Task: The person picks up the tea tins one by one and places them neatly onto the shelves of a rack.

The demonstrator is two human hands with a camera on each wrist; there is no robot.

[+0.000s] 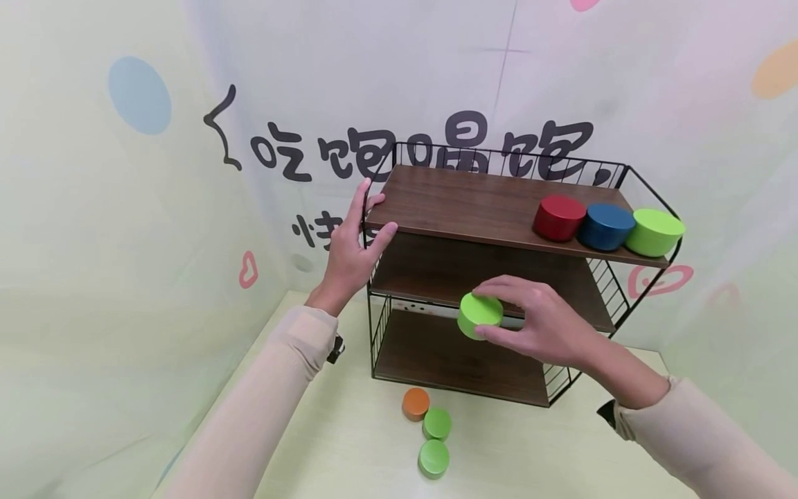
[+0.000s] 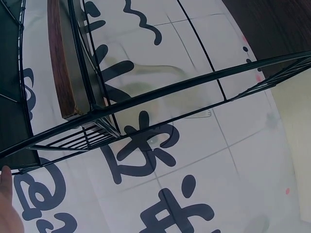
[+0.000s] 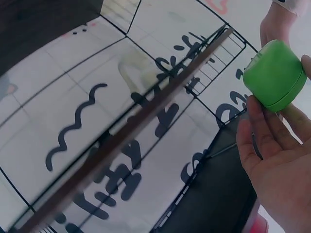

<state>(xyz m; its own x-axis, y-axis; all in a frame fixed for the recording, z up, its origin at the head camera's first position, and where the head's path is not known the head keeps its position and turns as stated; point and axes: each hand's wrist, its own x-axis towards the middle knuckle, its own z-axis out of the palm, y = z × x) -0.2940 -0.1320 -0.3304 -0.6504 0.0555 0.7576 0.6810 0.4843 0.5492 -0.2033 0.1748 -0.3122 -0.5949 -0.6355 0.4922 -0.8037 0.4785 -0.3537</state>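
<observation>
Sleeves (image 1: 258,409) are edging my feed; right hand (image 1: 545,319) is pinching green tin (image 1: 479,313) between fingertips, left hand (image 1: 350,258) touching rack (image 1: 461,197), fingers spread.

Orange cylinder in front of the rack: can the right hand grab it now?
Probably not yet: the right hand is taken up with a green cylinder. Otherwise the way looks free: the orange cylinder sits in front of the rack with nothing on top of it.
</observation>
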